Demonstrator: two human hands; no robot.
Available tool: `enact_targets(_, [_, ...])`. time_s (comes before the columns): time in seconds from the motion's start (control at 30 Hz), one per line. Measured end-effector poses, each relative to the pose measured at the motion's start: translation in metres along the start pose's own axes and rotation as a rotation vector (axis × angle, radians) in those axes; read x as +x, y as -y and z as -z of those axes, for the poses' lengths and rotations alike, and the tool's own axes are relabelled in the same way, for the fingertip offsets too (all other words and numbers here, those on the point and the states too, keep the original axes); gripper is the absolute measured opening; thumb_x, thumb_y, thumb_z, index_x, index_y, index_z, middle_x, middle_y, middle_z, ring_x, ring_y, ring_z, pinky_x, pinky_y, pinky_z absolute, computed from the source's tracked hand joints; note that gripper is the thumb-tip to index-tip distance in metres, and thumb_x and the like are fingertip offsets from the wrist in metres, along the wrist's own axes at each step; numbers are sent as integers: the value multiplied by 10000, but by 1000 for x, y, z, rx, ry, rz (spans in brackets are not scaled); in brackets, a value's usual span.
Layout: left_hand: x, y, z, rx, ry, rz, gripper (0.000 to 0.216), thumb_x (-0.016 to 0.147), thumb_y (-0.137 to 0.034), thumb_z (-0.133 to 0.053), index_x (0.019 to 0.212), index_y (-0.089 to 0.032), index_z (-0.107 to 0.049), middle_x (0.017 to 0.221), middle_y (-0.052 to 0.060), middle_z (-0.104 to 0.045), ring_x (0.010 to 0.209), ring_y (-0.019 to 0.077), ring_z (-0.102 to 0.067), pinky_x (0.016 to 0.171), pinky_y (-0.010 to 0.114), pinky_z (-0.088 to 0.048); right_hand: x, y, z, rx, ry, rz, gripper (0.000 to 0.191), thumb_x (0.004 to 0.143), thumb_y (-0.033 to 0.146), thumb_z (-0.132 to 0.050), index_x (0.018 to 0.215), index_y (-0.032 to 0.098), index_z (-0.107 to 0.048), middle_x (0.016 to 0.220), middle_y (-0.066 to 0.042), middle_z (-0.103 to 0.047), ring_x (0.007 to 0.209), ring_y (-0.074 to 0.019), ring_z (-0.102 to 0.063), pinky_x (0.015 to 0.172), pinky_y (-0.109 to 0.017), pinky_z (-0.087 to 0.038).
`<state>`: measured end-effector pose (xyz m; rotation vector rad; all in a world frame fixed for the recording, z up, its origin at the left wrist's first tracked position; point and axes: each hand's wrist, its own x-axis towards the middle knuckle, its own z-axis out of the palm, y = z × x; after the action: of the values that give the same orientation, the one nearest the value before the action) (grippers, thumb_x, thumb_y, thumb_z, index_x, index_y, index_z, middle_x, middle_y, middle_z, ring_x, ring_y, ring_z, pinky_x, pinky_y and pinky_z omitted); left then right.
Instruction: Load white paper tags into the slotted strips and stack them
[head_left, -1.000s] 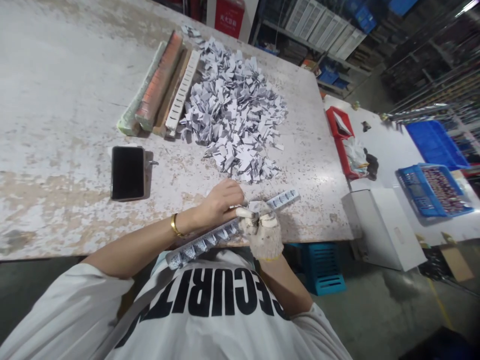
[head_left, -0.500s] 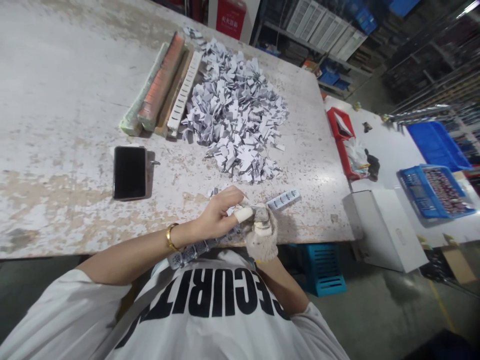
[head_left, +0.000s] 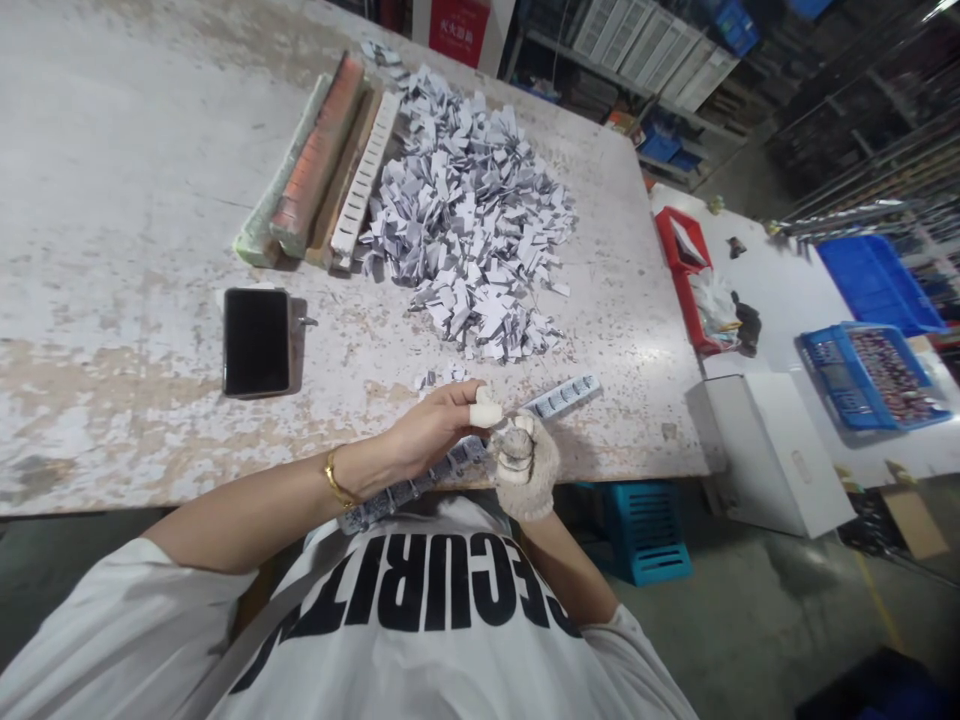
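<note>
- Head view: bare left hand (head_left: 431,430), wearing a white fingertip cover (head_left: 486,410), and gloved right hand (head_left: 525,468) nearly touching
- Right hand clamped around a grey blister strip (head_left: 562,398), which passes beneath the left wrist
- Worktop (head_left: 112,250) carries a heap of white paper scraps (head_left: 469,220) beyond the hands and a phone (head_left: 256,343) to their left

Scuffed white worktable (head_left: 112,200) holds a phone (head_left: 256,343), slotted strip (head_left: 365,175), heaped paper scraps (head_left: 472,220).
</note>
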<state>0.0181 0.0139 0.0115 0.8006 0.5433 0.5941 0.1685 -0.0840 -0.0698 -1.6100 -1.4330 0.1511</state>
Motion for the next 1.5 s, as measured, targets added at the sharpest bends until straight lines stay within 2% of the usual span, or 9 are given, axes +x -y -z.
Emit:
enact_targets(0.1, [-4, 8, 0, 228, -113, -220, 241, 810, -350, -794, 895, -170, -656, 829, 25, -687, 760, 155, -624, 736, 301, -515, 11, 5, 2, -14, -135, 106, 209, 977, 338, -536, 1114, 213, -631, 991, -127, -740, 965, -292, -732, 873, -478, -618])
enact_targets(0.23, [-9, 11, 4, 596, -208, -526, 223, 876, -379, -760, 871, -180, -661, 834, 37, -703, 797, 172, -645, 761, 307, -515, 23, 14, 7, -16, -119, 177, 159, 987, 318, -519, 1033, 209, -625, 928, -110, -724, 918, -273, -726, 839, -447, -609])
enact_targets(0.3, [-9, 9, 7, 636, -173, -483, 279, 873, -414, -767, 795, -172, -653, 785, 38, -694, 764, 174, -643, 742, 308, -519, 26, 17, 10, -30, -106, 212, 124, 984, 290, -518, 985, 215, -616, 881, -95, -704, 876, -259, -708, 813, -429, -598])
enact_targets(0.5, [3, 9, 17, 390, 96, -135, 356, 834, -481, -782, 815, -145, -667, 820, 53, -727, 757, 178, -678, 729, 319, -554, 36, 19, 29, -101, 23, 351, 100, 968, 246, -521, 930, 225, -612, 840, -67, -672, 826, -223, -651, 785, -375, -549])
enact_targets(0.6, [7, 16, 25, 579, 62, -175, 318, 888, -474, -709, 889, -158, -668, 912, 72, -746, 852, 212, -696, 804, 362, -555, 40, 11, 42, -177, 178, 293, 184, 983, 264, -494, 869, 221, -632, 866, -72, -683, 900, -225, -638, 845, -386, -531])
enact_targets(0.73, [1, 21, 37, 839, -3, -197, 393, 908, -478, -669, 1154, -181, -593, 1234, 138, -712, 1108, 292, -682, 901, 434, -541, 34, -7, 48, -450, 167, 197, 275, 989, 305, -522, 762, 210, -646, 1040, -118, -704, 1102, -279, -601, 978, -466, -486])
enact_targets(0.93, [-18, 27, 54, 924, 16, -82, 287, 940, -438, -608, 1056, -178, -640, 1006, 97, -744, 855, 245, -698, 728, 361, -525, 15, -13, 34, -493, 240, 292, 212, 938, 289, -627, 744, 209, -660, 1144, -116, -696, 1234, -289, -563, 1072, -496, -443])
enact_targets(1.2, [-27, 40, 61, 888, 63, 53, 243, 959, -399, -570, 1070, -190, -625, 1039, 92, -748, 872, 227, -704, 741, 345, -536, 14, -6, 18, -553, 307, 337, 57, 884, 241, -658, 915, 213, -696, 1133, -91, -719, 1258, -292, -556, 1137, -520, -383])
enact_targets(1.5, [-27, 42, 61, 991, 52, -17, 191, 939, -364, -564, 1015, -197, -618, 991, 84, -717, 868, 236, -677, 745, 341, -511, 25, -19, 5, -499, 467, 365, 45, 812, 205, -655, 786, 237, -672, 1024, -58, -735, 1271, -290, -557, 1226, -561, -306])
